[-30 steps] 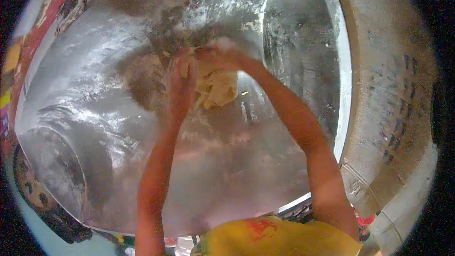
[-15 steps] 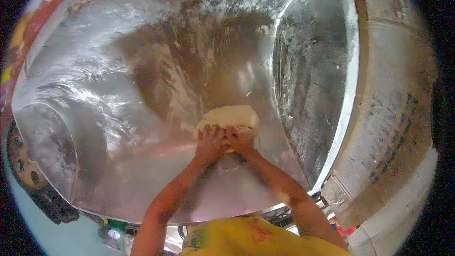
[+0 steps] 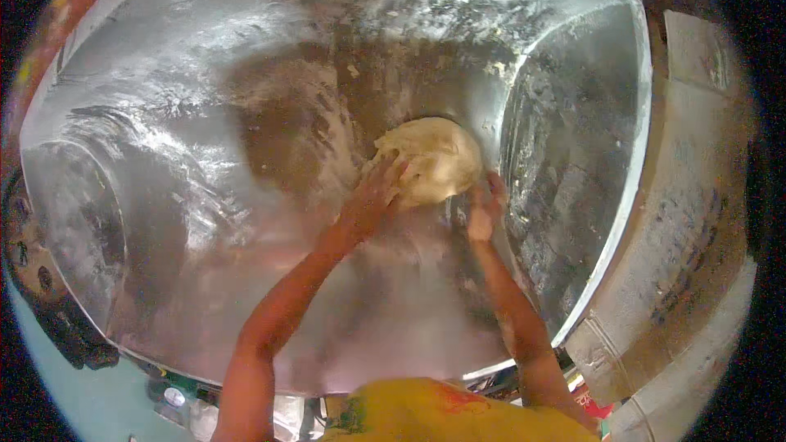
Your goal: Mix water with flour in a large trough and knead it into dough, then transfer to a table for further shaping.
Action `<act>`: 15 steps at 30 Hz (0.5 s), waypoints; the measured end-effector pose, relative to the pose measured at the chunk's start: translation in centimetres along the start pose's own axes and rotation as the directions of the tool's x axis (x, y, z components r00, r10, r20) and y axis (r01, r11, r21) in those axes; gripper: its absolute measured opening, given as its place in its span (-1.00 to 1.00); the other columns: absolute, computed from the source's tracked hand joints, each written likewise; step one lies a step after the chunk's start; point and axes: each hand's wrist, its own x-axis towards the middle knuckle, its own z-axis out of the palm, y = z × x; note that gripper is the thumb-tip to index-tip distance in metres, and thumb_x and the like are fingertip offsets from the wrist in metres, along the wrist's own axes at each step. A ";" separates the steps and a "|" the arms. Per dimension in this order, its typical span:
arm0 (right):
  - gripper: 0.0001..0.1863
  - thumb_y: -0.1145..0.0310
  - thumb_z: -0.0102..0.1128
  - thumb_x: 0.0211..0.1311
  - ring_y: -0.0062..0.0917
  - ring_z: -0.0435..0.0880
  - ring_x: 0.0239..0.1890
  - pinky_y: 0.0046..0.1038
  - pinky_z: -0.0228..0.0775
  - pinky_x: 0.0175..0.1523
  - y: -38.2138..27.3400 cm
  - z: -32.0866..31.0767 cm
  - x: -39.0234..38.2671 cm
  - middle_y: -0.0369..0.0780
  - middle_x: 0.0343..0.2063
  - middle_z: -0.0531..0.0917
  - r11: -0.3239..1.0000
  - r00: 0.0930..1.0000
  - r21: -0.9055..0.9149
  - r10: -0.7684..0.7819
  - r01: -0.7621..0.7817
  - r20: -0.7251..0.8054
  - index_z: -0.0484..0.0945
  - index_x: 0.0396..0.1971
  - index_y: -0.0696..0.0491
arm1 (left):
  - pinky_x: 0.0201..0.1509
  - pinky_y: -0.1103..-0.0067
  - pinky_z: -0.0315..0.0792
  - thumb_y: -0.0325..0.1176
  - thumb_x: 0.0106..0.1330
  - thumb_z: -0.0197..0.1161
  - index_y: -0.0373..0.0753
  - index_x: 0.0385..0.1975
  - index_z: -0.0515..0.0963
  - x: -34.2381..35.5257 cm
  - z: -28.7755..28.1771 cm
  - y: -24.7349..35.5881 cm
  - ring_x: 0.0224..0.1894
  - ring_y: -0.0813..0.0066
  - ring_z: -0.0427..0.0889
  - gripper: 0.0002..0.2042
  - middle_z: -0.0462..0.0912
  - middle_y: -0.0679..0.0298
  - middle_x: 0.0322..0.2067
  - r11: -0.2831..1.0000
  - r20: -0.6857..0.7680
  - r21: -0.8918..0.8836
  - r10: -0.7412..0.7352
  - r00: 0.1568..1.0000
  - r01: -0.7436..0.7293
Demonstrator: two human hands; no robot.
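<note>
A rounded, pale lump of dough [image 3: 434,160] lies on the floor of a large metal trough [image 3: 286,295], toward its right side. My left hand [image 3: 377,188] rests against the dough's near left edge with its fingers spread. Close by the near right edge is my right hand [image 3: 485,205], fingers apart and slightly blurred; whether it touches the dough I cannot tell. Neither hand is closed round anything.
Streaks of white flour and small dough scraps mark the trough's metal. Its raised side panel [image 3: 573,147] stands at the right. Beyond the rim is a cardboard sheet [image 3: 679,221] with dark print. Assorted items sit below the near edge.
The dough has moved away from me and to the right, and looks rounder. My hands, pressed together on it before, are now apart at its two sides.
</note>
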 end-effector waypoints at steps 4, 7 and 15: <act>-0.31 0.27 0.21 0.37 -0.25 0.19 0.44 -0.35 0.17 0.43 2.4 4.7 1.7 -0.04 0.29 0.36 0.289 0.978 -0.956 -0.176 -0.055 -0.110 0.18 0.39 0.18 | 0.49 0.09 0.15 -0.29 0.43 0.14 -0.15 0.42 0.23 -3.3 -5.8 -0.2 0.43 -0.05 0.26 -0.44 0.25 0.00 0.41 0.968 -0.111 -0.177 -0.200 0.974 0.179; -0.42 0.25 0.16 0.41 -0.31 0.28 0.38 -0.36 0.22 0.39 -0.8 9.7 2.9 -0.06 0.29 0.39 0.632 0.977 -0.748 -0.181 0.202 0.111 0.28 0.32 0.17 | 0.46 0.13 0.19 -0.30 0.42 0.17 -0.18 0.41 0.23 -5.6 -7.7 -2.4 0.40 -0.02 0.30 -0.44 0.23 0.04 0.42 0.968 -0.265 -0.177 -0.219 0.939 0.176; -0.68 0.20 0.14 0.38 -0.34 0.67 -0.05 -0.32 0.48 0.12 -27.9 12.0 13.8 -0.10 -0.18 0.73 0.875 0.711 0.386 -0.469 0.292 0.525 0.68 -0.11 0.13 | 0.37 0.18 0.30 -0.31 0.41 0.21 -0.24 0.23 0.44 5.7 -15.3 -7.2 0.29 -0.10 0.42 -0.59 0.54 -0.01 0.17 0.925 -0.595 -0.364 -0.318 0.738 0.106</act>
